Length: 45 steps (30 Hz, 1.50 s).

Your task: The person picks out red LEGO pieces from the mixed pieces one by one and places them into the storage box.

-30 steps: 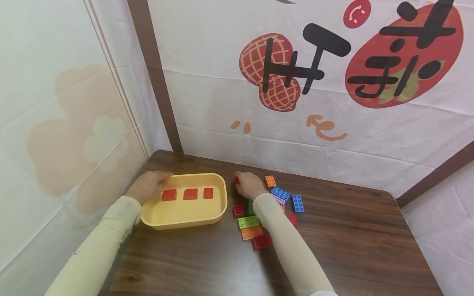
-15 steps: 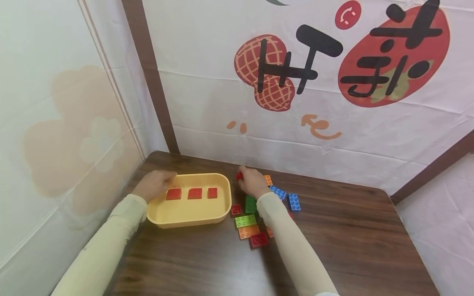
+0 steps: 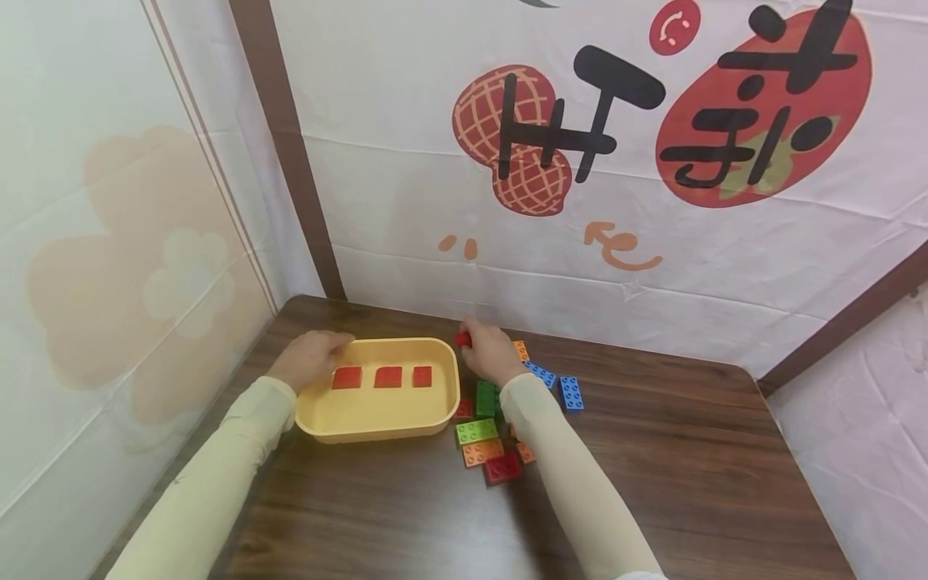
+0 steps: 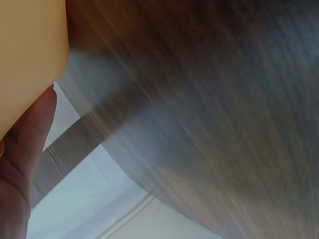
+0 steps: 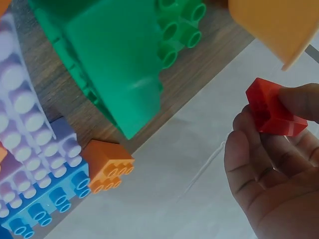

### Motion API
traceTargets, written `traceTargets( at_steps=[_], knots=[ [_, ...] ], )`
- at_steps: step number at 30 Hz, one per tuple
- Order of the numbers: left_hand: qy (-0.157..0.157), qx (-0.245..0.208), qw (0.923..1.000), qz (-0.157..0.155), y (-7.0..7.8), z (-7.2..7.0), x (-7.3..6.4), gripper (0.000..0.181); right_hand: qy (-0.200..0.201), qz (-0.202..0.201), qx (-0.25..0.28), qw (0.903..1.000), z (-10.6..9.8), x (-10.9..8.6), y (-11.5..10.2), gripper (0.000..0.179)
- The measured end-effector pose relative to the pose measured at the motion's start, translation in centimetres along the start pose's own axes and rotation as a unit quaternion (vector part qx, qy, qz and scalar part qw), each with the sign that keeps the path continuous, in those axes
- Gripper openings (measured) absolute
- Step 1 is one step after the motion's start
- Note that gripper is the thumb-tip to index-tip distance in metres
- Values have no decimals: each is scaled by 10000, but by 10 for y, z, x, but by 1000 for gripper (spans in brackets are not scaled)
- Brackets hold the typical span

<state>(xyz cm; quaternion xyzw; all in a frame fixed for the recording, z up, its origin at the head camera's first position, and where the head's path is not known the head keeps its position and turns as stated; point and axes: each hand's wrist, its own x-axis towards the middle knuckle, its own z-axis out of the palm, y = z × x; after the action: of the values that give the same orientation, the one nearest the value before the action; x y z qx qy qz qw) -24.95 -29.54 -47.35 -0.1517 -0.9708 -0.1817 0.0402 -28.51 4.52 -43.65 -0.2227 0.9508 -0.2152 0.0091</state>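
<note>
A yellow plastic tray (image 3: pixel 377 407) stands on the table with several flat red pieces (image 3: pixel 387 377) in a row inside. My left hand (image 3: pixel 308 358) grips its far left corner; in the left wrist view, fingers (image 4: pixel 37 124) lie along the tray's outer wall (image 4: pixel 30 55). Just past the tray's right rim, my right hand (image 3: pixel 493 354) pinches a small red toy building brick (image 5: pixel 271 107) between thumb and fingers. Below that hand a green brick (image 3: pixel 486 399) lies by the tray, and a small dark red brick (image 3: pixel 464 411) sits right at its rim.
Lime green (image 3: pixel 476 431), orange (image 3: pixel 482 453) and red (image 3: pixel 503 468) bricks lie right of the tray. Blue bricks (image 3: pixel 571 393) and an orange brick (image 3: pixel 520 350) are farther right. Lilac bricks (image 5: pixel 30 124) show in the right wrist view. A fabric wall (image 3: pixel 406 282) borders the table's back.
The tray has slid right with my left hand, nearer to the loose bricks. My right hand still holds the red brick, now close to the tray's far right corner. The head view has shifted slightly.
</note>
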Motion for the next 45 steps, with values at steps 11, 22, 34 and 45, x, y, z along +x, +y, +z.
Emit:
traceTargets(
  at_steps=[11, 22, 34, 45],
  knots=[
    [47, 22, 10000, 48, -2, -1, -2, 39, 42, -112, 206, 9997, 3, 4, -19, 26],
    [-24, 5, 10000, -89, -4, 0, -4, 38, -150, -96, 365, 9992, 9, 6, -40, 31],
    [35, 16, 10000, 47, -3, 1, -1, 39, -318, -452, 384, 9977, 19, 8, -60, 28],
    [16, 4, 10000, -23, 0, -1, 1, 37, -513, -504, 398, 9966, 28, 13, -81, 28]
  ],
)
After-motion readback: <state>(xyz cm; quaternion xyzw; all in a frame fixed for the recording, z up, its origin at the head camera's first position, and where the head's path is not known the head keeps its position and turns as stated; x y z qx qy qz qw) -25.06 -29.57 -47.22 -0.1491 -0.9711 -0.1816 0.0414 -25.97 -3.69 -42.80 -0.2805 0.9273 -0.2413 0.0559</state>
